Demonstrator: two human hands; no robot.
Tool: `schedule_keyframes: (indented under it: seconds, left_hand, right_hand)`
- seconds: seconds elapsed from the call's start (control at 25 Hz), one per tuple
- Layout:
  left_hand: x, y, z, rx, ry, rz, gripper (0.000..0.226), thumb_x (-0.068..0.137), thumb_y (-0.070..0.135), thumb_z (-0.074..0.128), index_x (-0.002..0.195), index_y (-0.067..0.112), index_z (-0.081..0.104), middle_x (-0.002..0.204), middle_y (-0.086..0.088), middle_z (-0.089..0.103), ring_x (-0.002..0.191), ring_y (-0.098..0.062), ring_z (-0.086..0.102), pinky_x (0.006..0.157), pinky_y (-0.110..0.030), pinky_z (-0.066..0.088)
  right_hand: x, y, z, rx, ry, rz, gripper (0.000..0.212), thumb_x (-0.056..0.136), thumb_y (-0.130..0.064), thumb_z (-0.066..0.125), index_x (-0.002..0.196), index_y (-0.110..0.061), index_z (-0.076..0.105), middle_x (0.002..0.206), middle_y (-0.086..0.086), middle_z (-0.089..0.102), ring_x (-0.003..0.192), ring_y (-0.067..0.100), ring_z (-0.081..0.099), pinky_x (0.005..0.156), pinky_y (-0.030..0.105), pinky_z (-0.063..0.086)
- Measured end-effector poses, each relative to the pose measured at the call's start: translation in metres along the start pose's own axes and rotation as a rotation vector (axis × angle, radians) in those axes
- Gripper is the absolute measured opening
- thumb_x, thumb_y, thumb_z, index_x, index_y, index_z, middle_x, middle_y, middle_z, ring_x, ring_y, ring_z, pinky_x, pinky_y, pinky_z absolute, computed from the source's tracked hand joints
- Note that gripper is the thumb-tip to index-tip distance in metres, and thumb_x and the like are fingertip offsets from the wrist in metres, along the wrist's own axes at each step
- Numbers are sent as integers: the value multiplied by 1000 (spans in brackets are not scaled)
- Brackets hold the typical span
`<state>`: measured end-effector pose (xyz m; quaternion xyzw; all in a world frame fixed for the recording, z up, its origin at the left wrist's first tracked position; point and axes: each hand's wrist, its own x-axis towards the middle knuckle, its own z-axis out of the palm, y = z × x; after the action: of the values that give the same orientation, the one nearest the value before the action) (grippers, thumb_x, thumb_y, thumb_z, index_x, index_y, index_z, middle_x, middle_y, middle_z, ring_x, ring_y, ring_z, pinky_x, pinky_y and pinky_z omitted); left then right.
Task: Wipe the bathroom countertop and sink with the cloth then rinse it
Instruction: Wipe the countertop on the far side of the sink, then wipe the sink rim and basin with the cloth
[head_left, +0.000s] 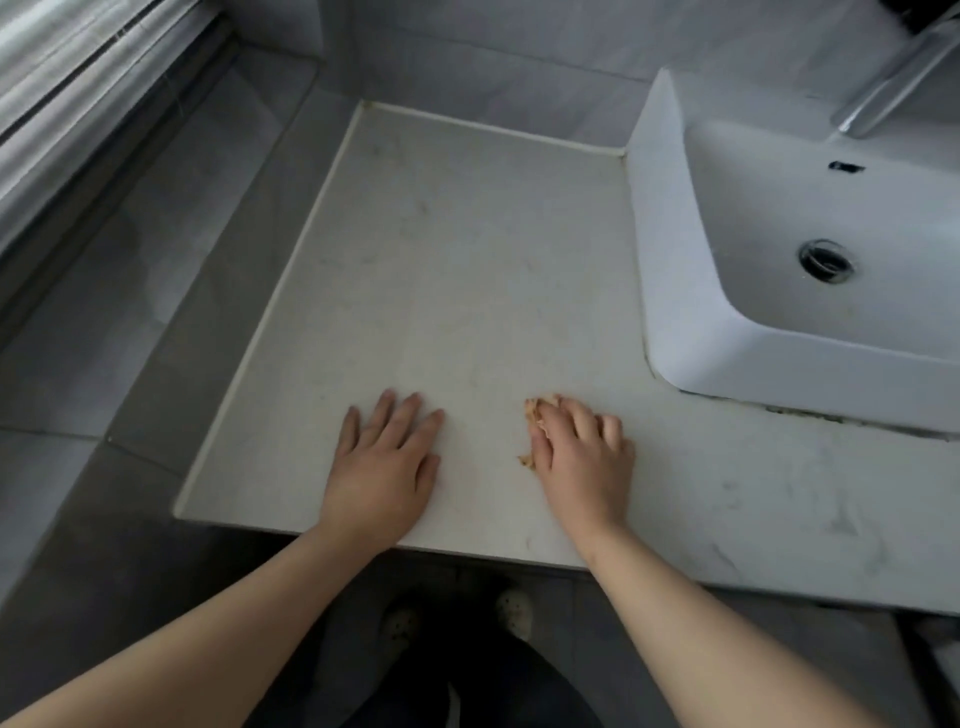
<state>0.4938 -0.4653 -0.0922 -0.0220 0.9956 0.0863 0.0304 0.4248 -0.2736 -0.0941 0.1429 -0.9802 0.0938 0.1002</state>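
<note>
A pale marble countertop (441, 270) fills the middle of the view. My left hand (382, 467) lies flat on it near the front edge, fingers straight and spread. My right hand (582, 457) presses a small tan cloth (537, 415) onto the counter, fingers bent over it; only the cloth's left edge shows past my fingers. A white rectangular vessel sink (675, 291) stands on the counter to the right, with a round metal drain (827, 260) in its basin.
A chrome faucet (878, 98) leans over the sink at top right. Grey tiled walls border the counter at the back and left. Dark grime lines the sink's base (810, 413). My feet show on the floor below the counter's front edge.
</note>
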Motion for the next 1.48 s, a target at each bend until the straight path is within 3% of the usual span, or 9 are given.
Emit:
schedule_keyframes:
  seconds: [0.08, 0.28, 0.44, 0.6, 0.96, 1.08, 1.2, 1.32, 1.48]
  left_hand:
    - [2, 0, -2, 16, -37, 0, 49, 85, 35, 32, 121, 16, 61, 128, -11, 58, 123, -36, 50, 96, -61, 33]
    - [26, 24, -13, -41, -93, -10, 49, 95, 37, 20, 142, 31, 32, 155, 3, 18, 144, -22, 5, 112, -51, 9]
    - [83, 88, -50, -295, 158, 105, 48, 86, 32, 30, 124, 19, 58, 136, -9, 50, 130, -33, 39, 100, -47, 36]
    - [149, 182, -103, -458, 422, 165, 34, 91, 17, 40, 117, 15, 62, 117, -5, 59, 107, -29, 53, 82, -29, 41]
    - [247, 323, -122, -1131, 78, -93, 9, 92, 14, 50, 89, 15, 59, 78, -6, 61, 65, -18, 55, 60, -24, 43]
    - [263, 337, -122, -1451, -4, -277, 18, 94, 10, 43, 79, 15, 52, 76, -7, 59, 63, -17, 55, 61, -26, 45]
    - [278, 356, -122, -1633, -112, -429, 27, 95, 31, 37, 77, 18, 52, 55, 1, 56, 44, -12, 51, 48, -20, 41]
    - [301, 364, -117, -1425, -69, -428, 40, 96, 46, 33, 80, 17, 55, 51, 0, 50, 41, -16, 43, 44, -20, 32]
    - [315, 364, -111, -1438, -73, -449, 29, 92, 17, 38, 64, 14, 44, 40, 1, 34, 36, -15, 27, 41, -17, 19]
  right_hand:
    - [5, -1, -9, 52, -19, -4, 30, 86, -39, 48, 81, -19, 69, 83, 3, 64, 65, 31, 61, 47, 29, 44]
    - [38, 15, -46, 411, -170, 301, 27, 86, -43, 61, 84, -17, 55, 92, 7, 63, 87, 30, 60, 64, 31, 40]
    - [80, 59, -109, 620, 39, 249, 21, 78, -24, 68, 75, -11, 51, 73, 3, 60, 75, 30, 61, 66, 34, 48]
    - [127, 139, -161, 855, 62, 247, 19, 83, 0, 55, 90, -18, 52, 89, -3, 61, 63, 19, 65, 54, 37, 58]
    - [188, 248, -177, 832, -235, 117, 72, 72, -8, 75, 129, -18, 33, 115, 5, 46, 88, 19, 54, 53, 13, 41]
    - [194, 268, -174, 1284, -131, 277, 48, 78, -7, 73, 115, -27, 48, 114, 5, 55, 79, 13, 59, 59, 23, 46]
    - [203, 253, -152, 1223, 84, 291, 7, 94, -27, 52, 96, -29, 59, 105, 5, 64, 89, 17, 63, 83, 32, 52]
    - [217, 241, -147, 886, 50, 286, 24, 96, -43, 39, 88, -24, 52, 100, 5, 62, 95, 24, 57, 80, 35, 45]
    - [239, 248, -142, 931, 30, 324, 32, 97, -24, 39, 65, -18, 35, 66, 1, 50, 72, 26, 47, 63, 31, 36]
